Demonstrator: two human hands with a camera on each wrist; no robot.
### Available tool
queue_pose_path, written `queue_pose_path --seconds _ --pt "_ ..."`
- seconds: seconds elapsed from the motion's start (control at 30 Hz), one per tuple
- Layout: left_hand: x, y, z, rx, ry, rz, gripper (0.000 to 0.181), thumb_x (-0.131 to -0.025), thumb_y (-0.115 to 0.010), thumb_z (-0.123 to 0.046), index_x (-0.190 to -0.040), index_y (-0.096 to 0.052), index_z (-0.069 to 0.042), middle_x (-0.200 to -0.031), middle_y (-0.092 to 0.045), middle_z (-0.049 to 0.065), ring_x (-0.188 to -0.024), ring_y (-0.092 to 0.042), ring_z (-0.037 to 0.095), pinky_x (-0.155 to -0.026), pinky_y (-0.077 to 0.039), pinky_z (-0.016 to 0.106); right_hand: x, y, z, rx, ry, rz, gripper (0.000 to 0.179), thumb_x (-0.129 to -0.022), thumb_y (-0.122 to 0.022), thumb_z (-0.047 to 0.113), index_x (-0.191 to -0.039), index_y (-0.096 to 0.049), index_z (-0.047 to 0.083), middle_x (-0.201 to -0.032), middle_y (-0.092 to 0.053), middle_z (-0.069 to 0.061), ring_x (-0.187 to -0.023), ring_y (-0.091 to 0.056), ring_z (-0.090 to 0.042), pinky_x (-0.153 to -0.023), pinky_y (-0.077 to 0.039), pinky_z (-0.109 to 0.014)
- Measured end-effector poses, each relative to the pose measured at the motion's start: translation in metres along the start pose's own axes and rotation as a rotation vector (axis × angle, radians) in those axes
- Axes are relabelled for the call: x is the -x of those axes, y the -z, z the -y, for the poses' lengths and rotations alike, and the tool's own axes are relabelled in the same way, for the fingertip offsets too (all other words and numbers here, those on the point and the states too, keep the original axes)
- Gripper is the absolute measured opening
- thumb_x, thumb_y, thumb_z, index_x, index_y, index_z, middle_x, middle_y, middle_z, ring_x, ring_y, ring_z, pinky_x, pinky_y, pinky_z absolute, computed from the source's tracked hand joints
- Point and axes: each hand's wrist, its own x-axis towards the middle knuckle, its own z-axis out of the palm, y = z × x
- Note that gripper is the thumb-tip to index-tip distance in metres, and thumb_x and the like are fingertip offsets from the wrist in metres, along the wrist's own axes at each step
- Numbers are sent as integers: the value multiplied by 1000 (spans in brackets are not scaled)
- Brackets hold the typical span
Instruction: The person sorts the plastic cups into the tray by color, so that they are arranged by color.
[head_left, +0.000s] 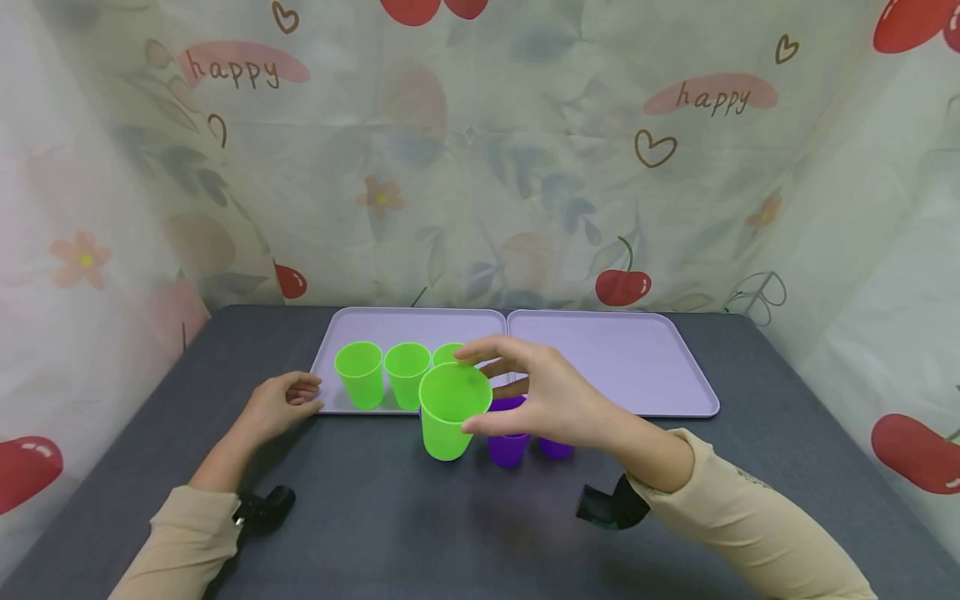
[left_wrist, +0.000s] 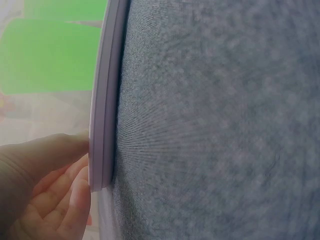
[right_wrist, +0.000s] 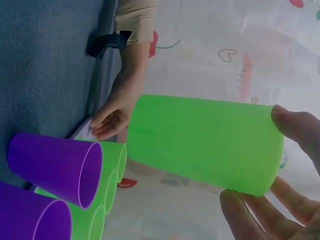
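My right hand (head_left: 551,396) holds a green cup (right_wrist: 200,142) near its rim, thumb on one side and fingers on the other. The cup is upright above the table, in front of the left lavender tray (head_left: 465,321). Three more green cups stand in a row on that tray, the leftmost green cup (head_left: 362,379) nearest the left edge. The held cup and hand partly hide the third. My left hand (head_left: 281,404) holds the tray's front left corner, its thumb (left_wrist: 60,150) against the rim. Two purple cups (head_left: 508,450) stand on the table below my right hand, partly covered.
A second lavender tray (head_left: 615,358) lies against the first on the right. Both are on a dark grey table (head_left: 360,517). A patterned curtain (head_left: 465,167) hangs behind and along both sides. A thin looped cord (head_left: 757,292) shows at the back right corner.
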Motion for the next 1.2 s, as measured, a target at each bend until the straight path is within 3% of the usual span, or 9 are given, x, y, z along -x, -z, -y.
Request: queue_pose_path --seconds 0.63,1.2 --pt "1 0 -1 -7 -2 7 36 -83 -68 -11 -112 -59 9 -107 -65 26 -94 -64 33 -83 -52 46 -1 35 -11 108 -63 -82 57 -71 -81 17 -123 -56 18 -125 -58 1 -108 -61 -20 -86 -55 -29" --pt "1 1 -2 -12 -17 -7 34 -82 -67 -8 -110 -59 9 -105 -66 26 -93 -64 33 -81 -53 44 -11 61 -35 132 -80 -99 60 -71 -80 13 -126 -54 10 -126 -58 -7 -108 -60 -26 -91 -53 -38"
